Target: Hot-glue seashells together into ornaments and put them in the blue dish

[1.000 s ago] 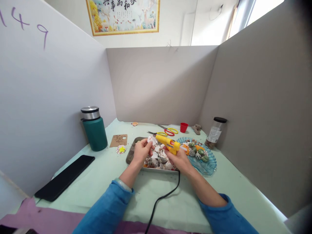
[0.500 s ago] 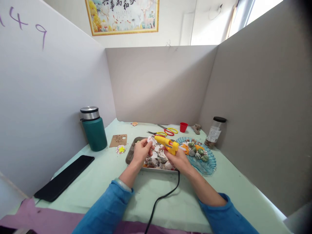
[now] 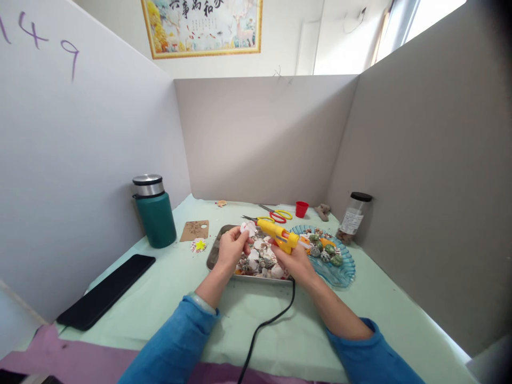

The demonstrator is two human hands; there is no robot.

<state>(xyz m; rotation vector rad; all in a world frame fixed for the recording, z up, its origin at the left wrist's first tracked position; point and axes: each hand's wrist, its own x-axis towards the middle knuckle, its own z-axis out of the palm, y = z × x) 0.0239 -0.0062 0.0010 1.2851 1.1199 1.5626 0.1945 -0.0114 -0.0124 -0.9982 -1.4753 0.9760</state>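
Over the metal tray (image 3: 212, 259) my left hand (image 3: 232, 246) pinches a small white disc-like piece (image 3: 248, 228), perhaps a shell, with a pinkish mark on it. My right hand (image 3: 295, 261) is wrapped round a yellow hot glue gun (image 3: 277, 233). The gun's nozzle points left, close to the white piece; whether they touch I cannot tell. A clear glue stick pokes out of its back, and a black cord (image 3: 267, 323) trails toward me. Beneath both hands, white and brown seashells (image 3: 262, 262) fill the tray.
Right of the tray lies a blue scalloped plate (image 3: 343, 272) of shells. Behind are scissors (image 3: 277, 216), a red cup (image 3: 301, 209) and a lidded jar (image 3: 353, 217). To the left are a green bottle (image 3: 155, 218), a brown card (image 3: 194, 231), a star-topped disc (image 3: 198, 245) and a black phone-like slab (image 3: 107, 290).
The glue gun has shifted slightly right and its tip is a little farther from the white piece. My left hand still holds the piece, now turned slightly.
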